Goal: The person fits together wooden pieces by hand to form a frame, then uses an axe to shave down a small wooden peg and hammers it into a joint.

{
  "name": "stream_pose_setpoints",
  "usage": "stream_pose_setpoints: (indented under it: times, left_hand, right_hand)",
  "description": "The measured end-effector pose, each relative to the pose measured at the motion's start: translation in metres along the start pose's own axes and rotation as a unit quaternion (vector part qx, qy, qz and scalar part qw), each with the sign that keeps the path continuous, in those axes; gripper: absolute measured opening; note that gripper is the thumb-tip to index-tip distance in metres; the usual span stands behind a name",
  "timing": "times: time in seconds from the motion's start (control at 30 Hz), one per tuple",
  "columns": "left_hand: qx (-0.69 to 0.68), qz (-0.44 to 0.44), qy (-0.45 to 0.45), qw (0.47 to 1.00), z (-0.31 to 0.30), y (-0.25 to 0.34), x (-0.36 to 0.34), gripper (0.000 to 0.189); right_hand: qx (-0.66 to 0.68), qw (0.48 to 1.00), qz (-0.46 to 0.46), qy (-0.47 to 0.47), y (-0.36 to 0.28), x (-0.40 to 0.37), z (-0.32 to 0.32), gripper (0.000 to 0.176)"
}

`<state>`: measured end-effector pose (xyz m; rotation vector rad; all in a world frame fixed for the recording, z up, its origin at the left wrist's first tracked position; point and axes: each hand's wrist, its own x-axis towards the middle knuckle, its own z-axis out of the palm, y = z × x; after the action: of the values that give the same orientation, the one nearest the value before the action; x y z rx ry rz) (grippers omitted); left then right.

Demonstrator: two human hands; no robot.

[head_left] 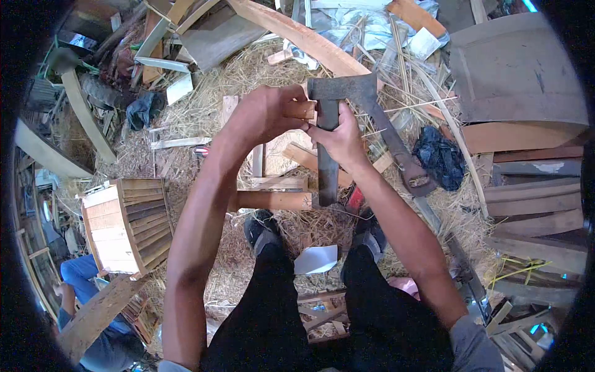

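Observation:
My left hand (269, 115) is closed around a small light-brown wood piece (300, 110), near the upper middle of the view. Beside it, my right hand (343, 139) pinches a dark upright bar (328, 177), its thumb close to the wood piece. Across the bar's top lies a dark metal head (341, 87), and from its right end a dark curved handle (393, 139) runs down to the right. Whether the bar and head are one piece I cannot tell. Below my hands a reddish-brown board (274, 200) lies among wood offcuts.
Straw and wood scraps cover the ground. A slatted wooden crate (114, 226) stands at left, near another person (111, 341) in blue trousers. Curved boards (533, 198) are stacked at right, beside a black plastic bag (439, 158). White paper (316, 260) lies between my feet.

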<state>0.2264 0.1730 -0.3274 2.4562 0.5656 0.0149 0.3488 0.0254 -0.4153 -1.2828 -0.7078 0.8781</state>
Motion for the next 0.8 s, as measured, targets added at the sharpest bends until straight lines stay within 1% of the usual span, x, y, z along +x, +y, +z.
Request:
stream_pose_setpoints:
  times: [0.07,0.17,0.27,0.37,0.47,0.57,0.67,0.77,0.8]
  left_hand:
    - [-0.028,-0.002,0.013,1.000,0.004,-0.005,-0.001,0.045]
    - [-0.031,0.012,0.022,0.999,0.005,-0.009,-0.003,0.044]
    - [-0.053,-0.009,0.041,0.998,0.004,-0.003,-0.010,0.045]
    - [-0.071,-0.019,0.035,0.997,0.005,-0.003,-0.010,0.046]
    - [-0.087,-0.025,0.023,0.996,0.003,-0.001,-0.010,0.046]
    - [-0.088,-0.036,0.018,0.995,0.005,-0.005,-0.009,0.045]
    - [-0.075,-0.030,0.024,0.996,0.003,-0.003,-0.010,0.045]
    - [-0.058,-0.031,0.025,0.998,0.005,-0.004,-0.010,0.045]
    - [-0.060,-0.034,0.024,0.997,0.005,-0.003,-0.010,0.045]
  right_hand:
    - [-0.020,1.000,-0.003,-0.005,0.004,0.003,-0.002,0.042]
    - [-0.024,0.999,0.024,-0.011,0.002,0.004,-0.002,0.047]
    - [0.016,1.000,0.020,-0.015,-0.006,0.001,0.002,0.046]
    - [0.017,1.000,0.010,-0.006,0.003,0.002,0.001,0.046]
    - [0.007,0.998,0.055,-0.012,-0.004,0.000,0.000,0.046]
    - [-0.008,0.999,0.036,-0.015,-0.002,0.002,0.000,0.047]
    - [0.007,1.000,-0.011,-0.004,0.004,0.003,0.003,0.048]
    - [0.014,0.999,0.030,-0.020,-0.006,0.002,0.001,0.049]
    - [0.010,0.999,0.032,-0.023,-0.004,0.002,0.000,0.050]
